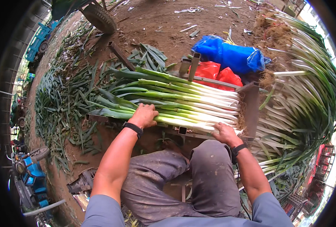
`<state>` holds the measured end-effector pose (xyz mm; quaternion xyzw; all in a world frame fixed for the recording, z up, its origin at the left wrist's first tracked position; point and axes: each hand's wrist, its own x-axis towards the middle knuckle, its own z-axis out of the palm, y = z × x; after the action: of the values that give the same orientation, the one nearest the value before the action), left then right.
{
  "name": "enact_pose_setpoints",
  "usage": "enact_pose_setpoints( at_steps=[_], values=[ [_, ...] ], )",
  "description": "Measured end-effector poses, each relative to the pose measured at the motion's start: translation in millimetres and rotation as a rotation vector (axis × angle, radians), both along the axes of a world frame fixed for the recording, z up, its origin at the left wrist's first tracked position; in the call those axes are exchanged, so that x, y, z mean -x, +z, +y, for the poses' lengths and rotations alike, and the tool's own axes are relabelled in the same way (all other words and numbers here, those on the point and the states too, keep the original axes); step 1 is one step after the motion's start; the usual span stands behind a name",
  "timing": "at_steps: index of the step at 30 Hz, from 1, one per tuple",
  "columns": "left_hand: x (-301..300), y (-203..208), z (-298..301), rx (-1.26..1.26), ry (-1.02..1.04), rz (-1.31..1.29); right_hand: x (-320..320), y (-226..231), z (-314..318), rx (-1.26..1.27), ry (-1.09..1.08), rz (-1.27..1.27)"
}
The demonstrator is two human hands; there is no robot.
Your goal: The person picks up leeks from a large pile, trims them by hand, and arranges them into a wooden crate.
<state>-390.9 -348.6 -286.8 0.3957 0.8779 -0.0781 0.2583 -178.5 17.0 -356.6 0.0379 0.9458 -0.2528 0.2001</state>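
Note:
A layer of long green onions (183, 99) lies side by side across a metal frame (253, 109), white root ends to the right against its end plate and green leaves to the left. My left hand (144, 115) is closed round the green part of the nearest stalks. Toward the root end, my right hand (225, 134) grips the white shank of the front green onion. The undersides of the stalks and some fingertips are hidden.
Blue plastic sheeting (228, 55) and a red bag (217, 73) lie behind the frame. A large heap of green onions (300, 94) curves along the right. Cut leaves (69, 98) cover the ground at left. A wheel (100, 18) stands at the top; a blue vehicle (31, 170) is at left.

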Motion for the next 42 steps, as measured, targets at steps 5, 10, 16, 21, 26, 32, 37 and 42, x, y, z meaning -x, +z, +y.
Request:
enact_pose_setpoints(
  at_steps=[5,10,16,21,26,32,37,42],
  values=[
    [-13,-27,-5,-0.101,-0.085,0.138,-12,-28,-8,-0.057,0.006,0.240],
    [-34,-35,6,-0.107,-0.111,0.186,-19,-35,-3,-0.118,-0.051,0.188],
    [-51,-43,35,-0.247,-0.076,0.107,-29,-40,-6,-0.029,-0.074,0.340],
    [-42,-78,20,-0.453,-0.151,0.205,-29,-49,-1,0.223,-0.145,0.473],
    [-47,-61,22,-0.274,-0.105,0.143,-27,20,-2,0.749,-0.431,0.153],
    [-46,-64,32,-0.302,-0.122,0.101,-102,122,74,1.427,-0.816,0.139],
    [-45,-53,37,-0.245,-0.098,0.065,-182,49,146,1.322,-1.171,0.179],
    [-47,-46,41,-0.191,-0.069,0.038,-214,-42,206,1.170,-1.670,0.261]
  ],
)
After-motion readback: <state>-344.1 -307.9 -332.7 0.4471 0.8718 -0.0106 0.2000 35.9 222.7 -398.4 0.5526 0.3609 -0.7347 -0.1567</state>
